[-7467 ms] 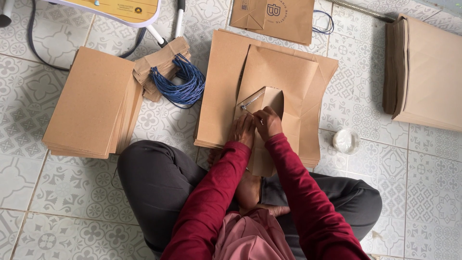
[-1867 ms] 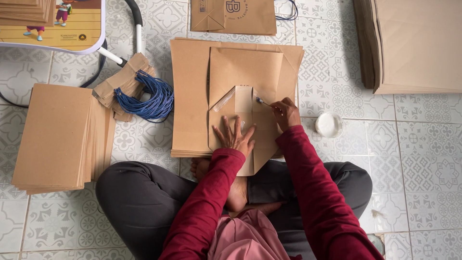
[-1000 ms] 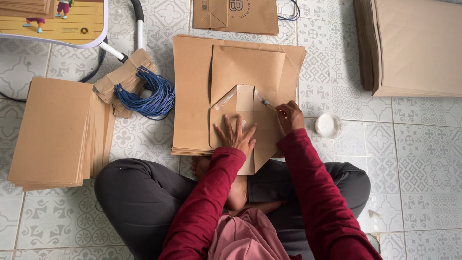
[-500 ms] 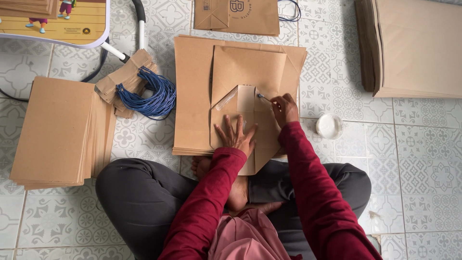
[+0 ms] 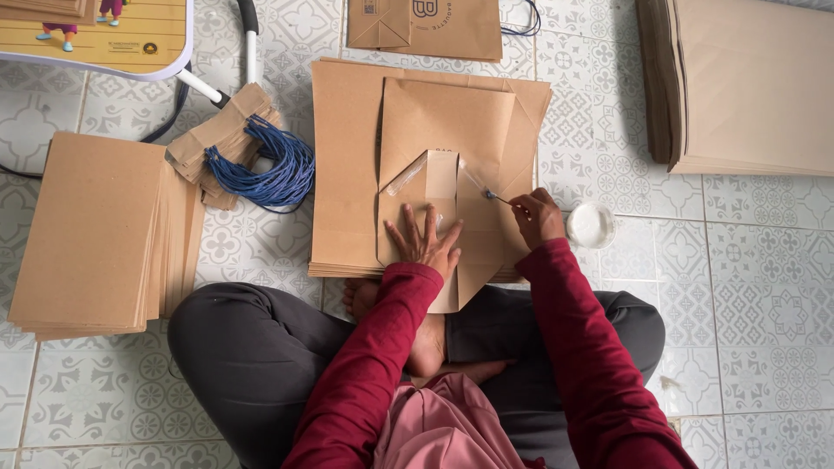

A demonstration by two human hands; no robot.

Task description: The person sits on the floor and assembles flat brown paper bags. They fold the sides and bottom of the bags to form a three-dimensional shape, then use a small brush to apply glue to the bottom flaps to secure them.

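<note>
A half-folded brown paper bag [image 5: 447,130] lies on a stack of flat brown sheets [image 5: 343,174] on the tiled floor in front of me. My left hand [image 5: 426,241] presses flat, fingers spread, on the bag's folded bottom flap. My right hand [image 5: 537,217] grips a thin glue brush [image 5: 497,198] whose tip touches the right diagonal fold of the flap. Shiny glue streaks show along both diagonal folds. A small round white glue pot [image 5: 591,225] stands just right of my right hand.
A tall stack of brown sheets [image 5: 95,234] lies at left, another [image 5: 747,82] at upper right. Blue cord bundle [image 5: 265,165] rests on paper strips. A finished bag [image 5: 426,26] lies at top; a small yellow-topped table [image 5: 95,35] at upper left. My crossed legs [image 5: 252,356] are below.
My right hand has slid the brush down along the right fold toward me. My left hand stays pressed on the flap. Seconds earlier both hands were creasing the flap together.
</note>
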